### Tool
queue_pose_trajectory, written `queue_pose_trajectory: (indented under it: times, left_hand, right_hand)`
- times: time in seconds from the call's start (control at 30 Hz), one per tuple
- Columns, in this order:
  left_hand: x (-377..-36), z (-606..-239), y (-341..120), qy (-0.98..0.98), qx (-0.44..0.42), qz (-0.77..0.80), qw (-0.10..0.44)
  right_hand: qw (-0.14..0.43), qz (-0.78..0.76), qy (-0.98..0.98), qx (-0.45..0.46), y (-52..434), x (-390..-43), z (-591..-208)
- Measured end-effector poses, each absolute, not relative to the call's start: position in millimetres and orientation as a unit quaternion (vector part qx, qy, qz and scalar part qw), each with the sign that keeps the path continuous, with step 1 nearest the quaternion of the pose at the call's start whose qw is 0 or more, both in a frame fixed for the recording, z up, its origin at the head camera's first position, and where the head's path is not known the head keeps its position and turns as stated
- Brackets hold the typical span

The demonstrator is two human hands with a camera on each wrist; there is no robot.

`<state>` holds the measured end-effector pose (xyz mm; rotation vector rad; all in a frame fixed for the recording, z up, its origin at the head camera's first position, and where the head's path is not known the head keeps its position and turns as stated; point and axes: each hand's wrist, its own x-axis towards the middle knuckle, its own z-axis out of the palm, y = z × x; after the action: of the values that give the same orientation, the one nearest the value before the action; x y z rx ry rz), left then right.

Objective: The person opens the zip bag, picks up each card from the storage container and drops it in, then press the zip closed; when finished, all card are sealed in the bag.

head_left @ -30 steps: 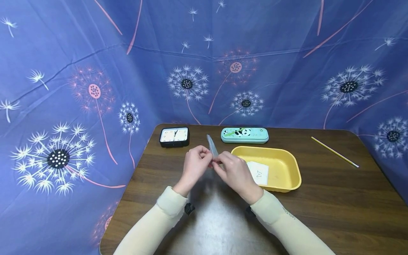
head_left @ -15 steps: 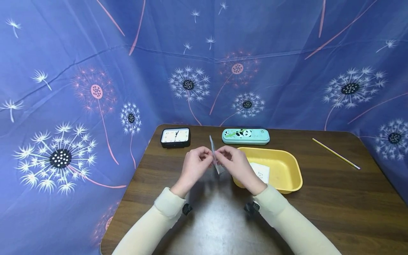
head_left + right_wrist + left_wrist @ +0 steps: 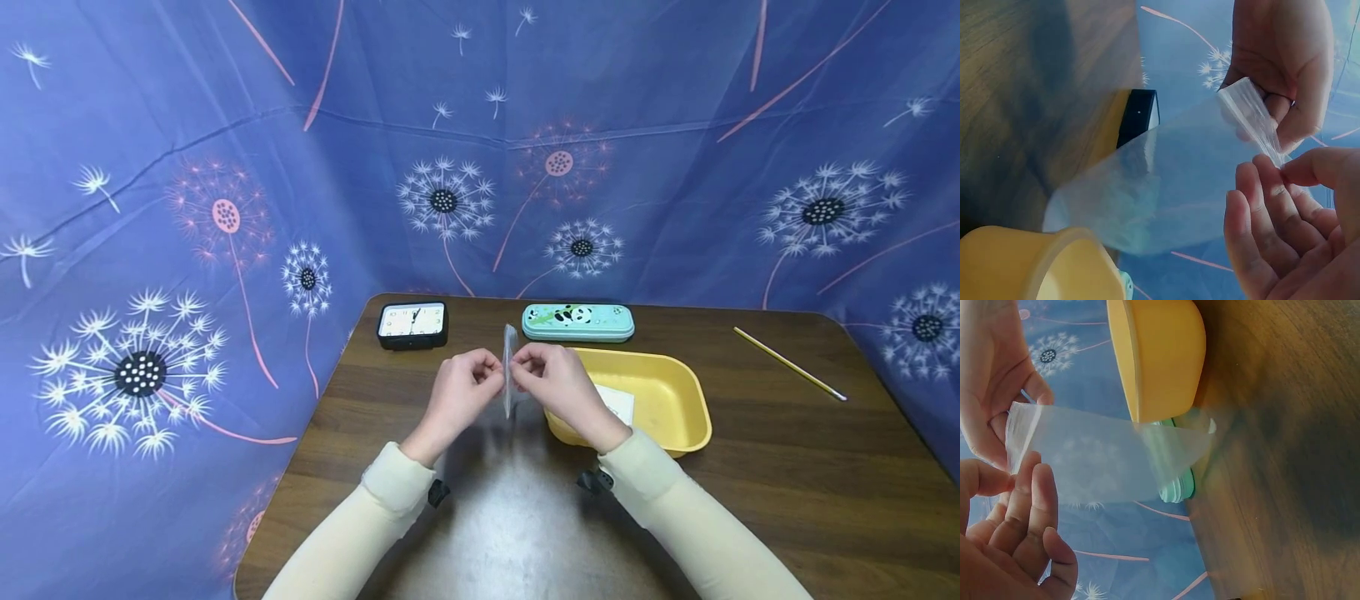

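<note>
A translucent plastic bag hangs upright, edge-on to the head view, between my two hands over the table. In the left wrist view the bag spreads out thin and see-through, with a folded strip along its top edge. My left hand pinches that edge between thumb and forefinger, the other fingers loosely bent. On the other side my right hand pinches the same edge. The right wrist view shows the bag hanging beneath both hands, with nothing plainly visible inside.
A yellow tub holding a white printed packet stands right of the hands. Behind are a mint panda pencil case and a black clock. A yellow pencil-like stick lies far right. Patterned blue cloth surrounds the table.
The bag has turned from slanting away beyond the fingers to hanging upright between them. My right hand has shifted a little to the right, then stayed put.
</note>
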<state>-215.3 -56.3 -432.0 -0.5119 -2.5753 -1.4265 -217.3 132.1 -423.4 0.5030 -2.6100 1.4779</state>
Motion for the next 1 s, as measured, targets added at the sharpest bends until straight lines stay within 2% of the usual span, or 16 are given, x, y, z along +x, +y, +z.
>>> queue_pose_trajectory:
  times: [0.27, 0.57, 1.0]
  left_hand:
    - [-216, -434, -54, -0.877, -0.164, -0.44, 0.101]
    - [-217, -436, -63, -0.88, -0.144, -0.43, 0.141]
    - [-218, -436, -85, -0.893, -0.124, -0.411, 0.134]
  right_hand:
    - [0.09, 0.443, -0.874, 0.178, 134, -217, -427]
    - [0.094, 0.437, -0.882, 0.147, 145, -218, -426]
    - [0.097, 0.403, -0.899, 0.141, 168, -219, -425]
